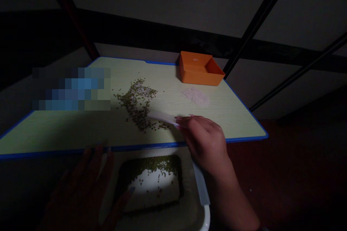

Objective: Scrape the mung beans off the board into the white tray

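My right hand is closed around a pale, flat, spoon-like tool, whose exact kind I cannot make out. The tool's far end touches a scattered patch of small green beans mixed with pale grains on the table. In deep shadow, my left hand lies at the left side of a pale plastic tub, fingers stretched and apart. Its thumb reaches over the tub's inside. More green beans lie in the tub, gathered mostly along its far edge.
A pale wood-look table with a blue edge stands just beyond the tub. An orange open box sits at its back right, with a heap of rice-like grains before it. A blurred-out blue patch covers the left.
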A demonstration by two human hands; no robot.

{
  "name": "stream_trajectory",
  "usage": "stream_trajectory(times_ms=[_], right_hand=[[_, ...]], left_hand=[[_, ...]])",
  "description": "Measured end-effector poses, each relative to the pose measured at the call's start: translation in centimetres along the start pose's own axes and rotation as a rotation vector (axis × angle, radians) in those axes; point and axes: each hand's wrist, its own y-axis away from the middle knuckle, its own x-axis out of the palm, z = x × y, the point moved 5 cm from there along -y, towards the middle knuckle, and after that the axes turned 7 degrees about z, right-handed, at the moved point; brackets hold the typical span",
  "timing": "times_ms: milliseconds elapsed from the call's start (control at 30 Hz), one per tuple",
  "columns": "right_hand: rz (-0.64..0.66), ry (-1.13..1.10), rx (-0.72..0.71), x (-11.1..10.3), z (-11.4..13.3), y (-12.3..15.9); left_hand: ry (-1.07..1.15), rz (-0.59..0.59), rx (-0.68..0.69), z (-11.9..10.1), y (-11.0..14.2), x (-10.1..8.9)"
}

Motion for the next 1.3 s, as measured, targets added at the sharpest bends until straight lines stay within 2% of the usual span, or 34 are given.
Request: stream_trajectory(times_ms=[167,400,533,600,733,867,1000,1300], right_hand=[[0.038,-0.097,-0.077,0.1,0.4,-0.1],[0.076,-0.185,-0.078,-0.9,0.3,0.5],[0.042,-0.167,-0.088,-1.5,-0.2,0.8],[-0.005,-0.125,-0.06,-2.1,-0.4,1.1],[-0.117,0.007,0.095,-4.2,0.0,2.0],[-0.125,0.048,0.145,-5.7,1.2,2.8],[-0.102,0.052,0.185,-5.8,1.7,3.0],[-0.073,0.031,0.161,-5.2,1.7,2.6]], left_hand=[[-0.009,0.011,0.0,-0.1,-0.1,-0.1],[-0.024,0.003,0.014,0.1,0.1,-0.1],[-0.023,0.01,0.009,0.0,0.0,0.0],[-0.021,-0.002,0.013,0.0,0.2,0.0],[-0.027,0.001,-0.007,0.1,0.4,0.2],[-0.022,0.018,-0.009,0.0,0.3,0.2],[-0.038,0.033,-0.007,-0.1,0.2,0.0],[-0.033,0.012,0.01,-0.2,0.1,-0.1]])
